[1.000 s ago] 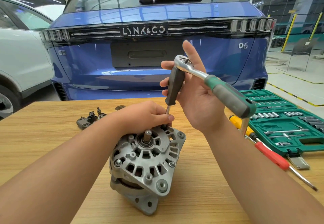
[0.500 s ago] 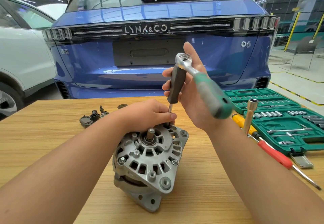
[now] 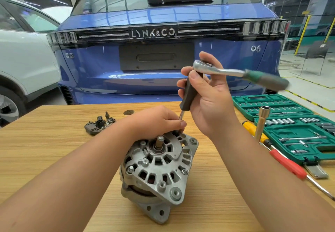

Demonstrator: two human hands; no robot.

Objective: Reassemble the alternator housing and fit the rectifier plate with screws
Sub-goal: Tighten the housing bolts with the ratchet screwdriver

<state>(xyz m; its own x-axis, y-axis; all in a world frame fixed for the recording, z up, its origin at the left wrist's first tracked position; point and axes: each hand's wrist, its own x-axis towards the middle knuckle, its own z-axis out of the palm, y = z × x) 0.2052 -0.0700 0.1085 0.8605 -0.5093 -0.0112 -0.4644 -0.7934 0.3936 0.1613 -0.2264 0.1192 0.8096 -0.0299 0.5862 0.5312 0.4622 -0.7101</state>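
The ratchet (image 3: pixel 235 73) handle has swung up to point right. My left hand (image 3: pixel 155 121) pinches the driver (image 3: pixel 190 94) shaft atop the alternator (image 3: pixel 157 166); my right hand (image 3: pixel 210 101), above it, grips the driver's handle.

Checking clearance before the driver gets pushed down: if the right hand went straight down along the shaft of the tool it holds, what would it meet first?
Most likely the left hand, whose fingers pinch the driver shaft just above the alternator housing. The right hand sits directly above it; depth looks aligned, though uncertain.
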